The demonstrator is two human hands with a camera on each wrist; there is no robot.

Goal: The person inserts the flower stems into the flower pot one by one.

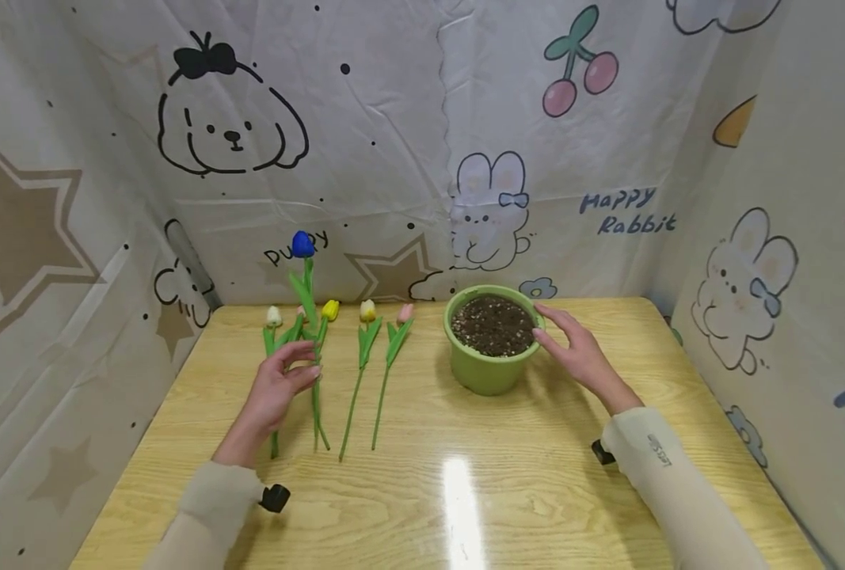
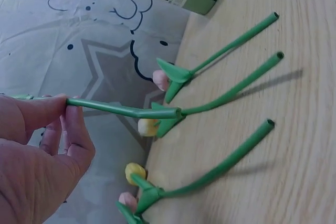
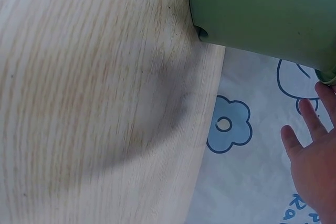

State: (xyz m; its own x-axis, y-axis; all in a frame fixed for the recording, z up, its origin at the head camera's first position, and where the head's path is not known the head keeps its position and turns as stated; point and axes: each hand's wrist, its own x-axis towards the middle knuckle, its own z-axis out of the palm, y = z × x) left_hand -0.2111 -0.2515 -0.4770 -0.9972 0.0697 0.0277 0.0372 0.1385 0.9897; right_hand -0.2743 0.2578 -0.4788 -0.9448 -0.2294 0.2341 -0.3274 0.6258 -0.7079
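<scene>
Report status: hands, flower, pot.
Left hand pinches blue tulip stem, raised. Right hand open, fingers at pot rim. Nothing in the way.

Cartoon-printed cloth backdrop behind a glossy wooden table.

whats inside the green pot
The green pot is filled nearly to its rim with dark, crumbly soil. Nothing is planted in it. What lies below the surface is hidden. The right hand touches the rim.
</scene>
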